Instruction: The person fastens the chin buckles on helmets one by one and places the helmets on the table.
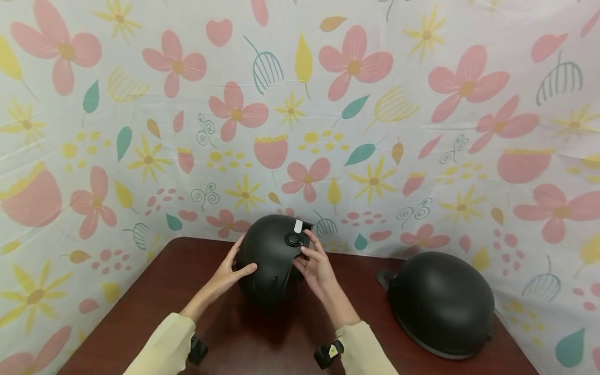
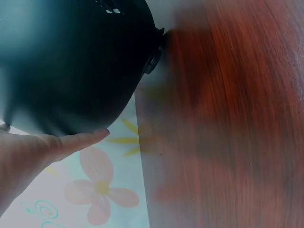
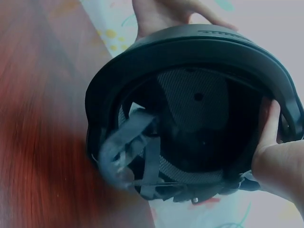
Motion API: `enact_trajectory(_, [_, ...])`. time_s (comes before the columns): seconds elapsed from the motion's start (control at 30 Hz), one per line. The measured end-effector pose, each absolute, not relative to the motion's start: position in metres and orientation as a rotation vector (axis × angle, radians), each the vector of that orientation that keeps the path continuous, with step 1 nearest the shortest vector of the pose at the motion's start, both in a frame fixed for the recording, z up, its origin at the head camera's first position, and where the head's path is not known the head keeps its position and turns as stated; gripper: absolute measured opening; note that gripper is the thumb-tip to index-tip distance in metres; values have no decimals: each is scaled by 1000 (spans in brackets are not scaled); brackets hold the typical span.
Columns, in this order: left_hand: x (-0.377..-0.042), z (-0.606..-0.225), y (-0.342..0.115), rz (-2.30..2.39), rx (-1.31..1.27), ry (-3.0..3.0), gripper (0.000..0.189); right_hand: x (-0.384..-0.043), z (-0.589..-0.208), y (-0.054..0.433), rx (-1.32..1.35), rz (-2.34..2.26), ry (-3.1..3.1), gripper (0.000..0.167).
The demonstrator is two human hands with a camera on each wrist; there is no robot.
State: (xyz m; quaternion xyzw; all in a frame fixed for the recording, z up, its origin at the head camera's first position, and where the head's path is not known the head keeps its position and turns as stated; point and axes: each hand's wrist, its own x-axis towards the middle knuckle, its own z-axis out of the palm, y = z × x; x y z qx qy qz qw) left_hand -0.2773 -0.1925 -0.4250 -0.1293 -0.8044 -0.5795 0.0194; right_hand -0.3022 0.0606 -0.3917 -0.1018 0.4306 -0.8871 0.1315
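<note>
A matte black helmet (image 1: 264, 260) is tilted on its side between both hands above the brown table. Against the shell's left side lies the left hand (image 1: 225, 276), thumb across the near face and fingers round the far side, partly hidden. The left wrist view shows the thumb straight along the dark shell (image 2: 71, 71). My right hand (image 1: 321, 268) grips the right rim near a round knob (image 1: 294, 239) and a small white label (image 1: 298, 226). In the right wrist view its thumb (image 3: 270, 123) reaches inside the padded opening, where a grey chin strap (image 3: 126, 142) hangs blurred.
A second, larger black helmet (image 1: 442, 302) rests dome up on the table's right, with a loop (image 1: 384, 278) sticking out at its left. The reddish-brown table (image 1: 187, 260) ends at a flower-patterned cloth (image 1: 290, 130) hanging behind and beside it.
</note>
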Motion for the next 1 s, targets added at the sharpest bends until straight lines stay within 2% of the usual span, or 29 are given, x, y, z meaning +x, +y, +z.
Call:
enact_trajectory(0.23, [-279, -428, -185, -1801, -418, -2490, 85, -306, -395, 76, -283, -2538, 1323, 58])
enact_trajectory(1.0, [-284, -426, -171, -1819, -379, -2454, 80, -308, -387, 102, -258, -2009, 2425, 52])
